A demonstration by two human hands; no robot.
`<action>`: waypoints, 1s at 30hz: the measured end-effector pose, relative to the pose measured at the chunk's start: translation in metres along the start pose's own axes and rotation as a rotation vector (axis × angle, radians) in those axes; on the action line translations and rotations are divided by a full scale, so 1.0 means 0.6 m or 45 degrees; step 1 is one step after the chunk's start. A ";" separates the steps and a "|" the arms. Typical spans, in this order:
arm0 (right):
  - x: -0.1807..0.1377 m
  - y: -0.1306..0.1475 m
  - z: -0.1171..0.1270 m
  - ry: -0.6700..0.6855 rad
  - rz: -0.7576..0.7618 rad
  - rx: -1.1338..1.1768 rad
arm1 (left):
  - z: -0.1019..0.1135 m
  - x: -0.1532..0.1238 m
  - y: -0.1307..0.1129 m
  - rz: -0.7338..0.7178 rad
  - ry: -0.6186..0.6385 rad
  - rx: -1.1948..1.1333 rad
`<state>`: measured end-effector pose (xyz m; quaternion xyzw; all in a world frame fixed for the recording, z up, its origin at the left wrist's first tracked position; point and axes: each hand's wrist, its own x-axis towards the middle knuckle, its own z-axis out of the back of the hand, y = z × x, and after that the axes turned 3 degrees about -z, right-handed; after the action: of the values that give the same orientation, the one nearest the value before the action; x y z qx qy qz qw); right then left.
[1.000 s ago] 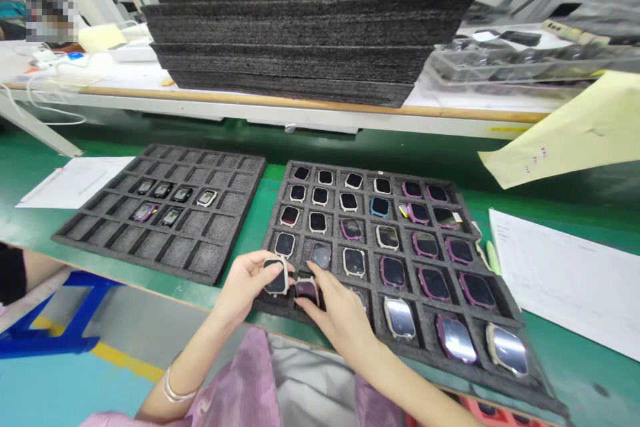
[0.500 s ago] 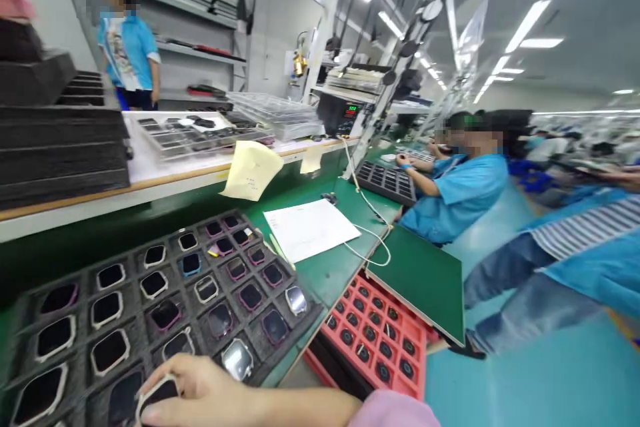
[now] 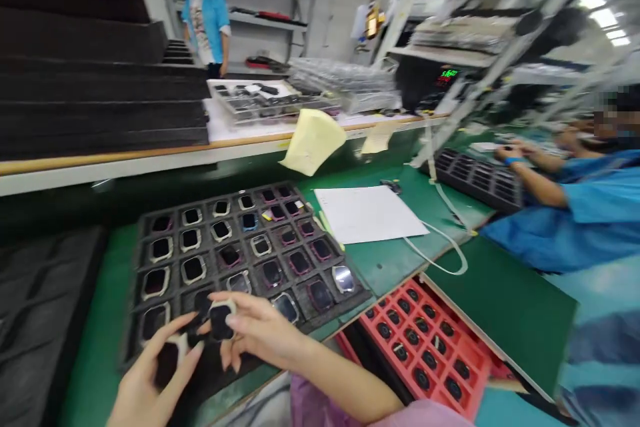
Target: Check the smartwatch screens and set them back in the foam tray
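My right hand (image 3: 267,330) pinches a smartwatch body (image 3: 220,321) with a silvery frame and dark face between thumb and fingers. At the lower left, my left hand (image 3: 145,380) grips another light-framed watch body (image 3: 167,361), partly covered by thumb and fingers. The two hands are close together over the near edge of a black foam tray (image 3: 295,297). Watch bodies with silver, purplish and blue frames lie face up in the tray's compartments, such as a purplish one (image 3: 321,293).
A red tray (image 3: 440,368) of small round dark parts sits low at the right, beside a green board (image 3: 515,300). White paper (image 3: 370,213) and a cable lie beyond the foam tray. Another black tray (image 3: 45,320) is at the left. Co-workers are behind the shelf and at the right.
My view has turned left and downward. My left hand has come into view with a watch body, and my right hand has lifted its watch body toward it.
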<state>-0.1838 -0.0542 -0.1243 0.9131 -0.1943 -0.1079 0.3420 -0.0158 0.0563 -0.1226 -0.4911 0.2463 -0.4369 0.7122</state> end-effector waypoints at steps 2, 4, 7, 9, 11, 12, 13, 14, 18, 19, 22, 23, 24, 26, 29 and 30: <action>-0.005 0.012 -0.012 -0.106 0.005 -0.051 | 0.001 -0.007 -0.019 0.012 0.046 -0.034; -0.005 0.021 -0.019 -0.175 0.001 -0.121 | -0.004 -0.002 -0.037 0.031 0.094 -0.061; 0.001 0.029 -0.018 -0.209 -0.007 -0.229 | -0.006 0.010 -0.055 -0.008 0.077 -0.046; 0.006 0.030 -0.014 -0.195 -0.006 -0.344 | -0.003 0.012 -0.060 -0.054 0.090 -0.025; 0.009 0.030 -0.010 -0.176 -0.010 -0.474 | 0.001 0.009 -0.064 -0.072 0.107 -0.011; 0.010 0.030 -0.010 -0.170 -0.016 -0.522 | 0.002 0.007 -0.065 -0.072 0.113 -0.009; 0.010 0.030 -0.011 -0.169 -0.024 -0.547 | 0.003 0.005 -0.066 -0.071 0.119 -0.010; 0.010 0.030 -0.013 -0.175 -0.032 -0.546 | 0.004 0.004 -0.067 -0.070 0.125 -0.014; 0.010 0.031 -0.025 -0.254 -0.049 -0.379 | 0.006 0.003 -0.065 -0.045 0.141 -0.057; 0.011 0.031 -0.026 -0.262 -0.048 -0.323 | 0.005 0.003 -0.064 -0.025 0.147 -0.079; 0.014 0.029 -0.027 -0.245 -0.061 -0.174 | 0.004 0.006 -0.061 0.056 0.166 -0.187; 0.015 0.028 -0.026 -0.239 -0.084 -0.133 | 0.003 0.007 -0.060 0.075 0.167 -0.236; 0.016 0.027 -0.025 -0.239 -0.114 -0.099 | 0.002 0.007 -0.059 0.090 0.165 -0.287; 0.016 0.025 -0.024 -0.255 -0.167 -0.056 | 0.001 0.007 -0.058 0.115 0.163 -0.389; 0.017 0.023 -0.024 -0.252 -0.174 -0.045 | -0.001 0.006 -0.057 0.170 0.193 -0.529; 0.017 0.023 -0.024 -0.239 -0.163 -0.048 | -0.002 0.006 -0.056 0.187 0.206 -0.567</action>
<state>-0.1737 -0.0597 -0.1052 0.9029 -0.1648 -0.2180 0.3317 -0.0276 0.0482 -0.0919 -0.5801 0.4278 -0.3566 0.5944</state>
